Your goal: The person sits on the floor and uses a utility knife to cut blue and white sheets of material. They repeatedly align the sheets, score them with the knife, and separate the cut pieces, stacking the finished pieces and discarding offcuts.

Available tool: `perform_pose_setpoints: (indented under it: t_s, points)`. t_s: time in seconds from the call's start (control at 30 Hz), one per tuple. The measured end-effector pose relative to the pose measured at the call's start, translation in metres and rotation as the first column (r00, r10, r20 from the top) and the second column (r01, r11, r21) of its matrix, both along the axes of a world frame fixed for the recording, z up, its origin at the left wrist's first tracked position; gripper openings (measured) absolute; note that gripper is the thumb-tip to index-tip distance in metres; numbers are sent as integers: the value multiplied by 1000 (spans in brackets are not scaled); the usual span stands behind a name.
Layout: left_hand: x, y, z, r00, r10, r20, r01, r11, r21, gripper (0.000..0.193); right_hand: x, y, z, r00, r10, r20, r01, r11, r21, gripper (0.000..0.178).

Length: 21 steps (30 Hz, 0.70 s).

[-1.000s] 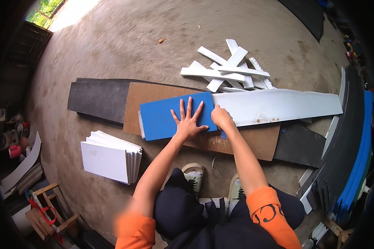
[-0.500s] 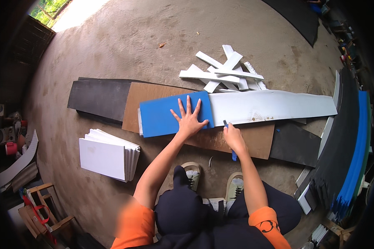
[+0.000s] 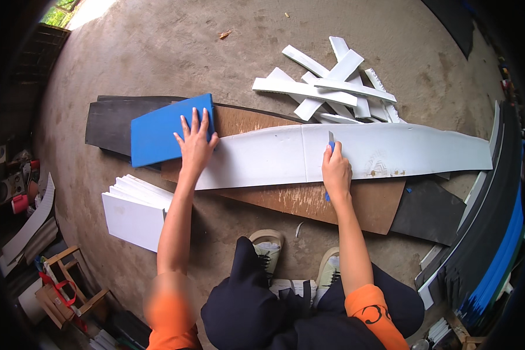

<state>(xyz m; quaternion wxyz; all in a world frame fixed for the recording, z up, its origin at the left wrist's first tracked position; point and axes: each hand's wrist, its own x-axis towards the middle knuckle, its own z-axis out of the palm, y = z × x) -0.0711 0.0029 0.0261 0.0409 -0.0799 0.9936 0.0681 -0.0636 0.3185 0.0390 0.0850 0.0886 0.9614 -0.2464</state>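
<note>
My left hand [image 3: 197, 142] rests with spread fingers on the right end of a blue rectangular panel [image 3: 166, 133]. That panel lies tilted, partly over a dark sheet [image 3: 114, 119] and a brown board [image 3: 245, 118]. My right hand [image 3: 336, 174] is closed round a blue utility knife [image 3: 331, 142], its blade pointing away from me. The knife is over a long white foam sheet [image 3: 262, 157] lying across the brown board. A thin straight line crosses the white sheet left of the knife.
Beyond the sheet lies a heap of white foam strips [image 3: 332, 87]. A stack of white panels [image 3: 133, 219] stands on the floor at left. Long black and blue sheets [image 3: 496, 251] line the right side. A wooden frame [image 3: 79, 286] sits at lower left.
The blue panel has slid left and tilted under my left hand, uncovering more of the white sheet and the line across it. My right hand has moved slightly away from me with the knife.
</note>
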Motion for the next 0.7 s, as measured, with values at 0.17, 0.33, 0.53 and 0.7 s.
perform_pose_setpoints:
  t_s: [0.17,0.33,0.53,0.7]
  points:
    - [-21,-45,1,993,54,-105,-62,995,-73,58,-3,-6,7,1000,-4,7,4,1000,-31,21]
    - [-26,92,30,880,-407,-245,469,826,312,60,0,2,2,999,-40,-13,39,996,-74,20]
    - [-25,135,30,873,-482,-72,483,834,267,69,8,25,3,976,-147,162,210,840,-501,19]
    - [-14,147,54,871,-465,-157,488,853,186,49,32,33,29,969,-191,158,248,719,-649,16]
